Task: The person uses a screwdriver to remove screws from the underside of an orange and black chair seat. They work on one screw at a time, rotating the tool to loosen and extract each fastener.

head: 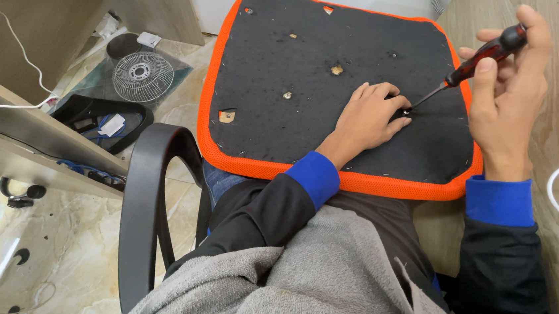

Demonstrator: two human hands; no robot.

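Across my lap lies an orange-edged black fabric seat pad, left hand pinning it flat (fingers spread) while my right hand grips a red-and-black-handled screwdriver.

The seat pad has matt black fabric underneath, edged in orange mesh cloth. The screwdriver has a glossy red-and-black plastic handle and thin metal shaft. The counter at right looks like pale matt woodgrain; the chair armrest is smooth black plastic.
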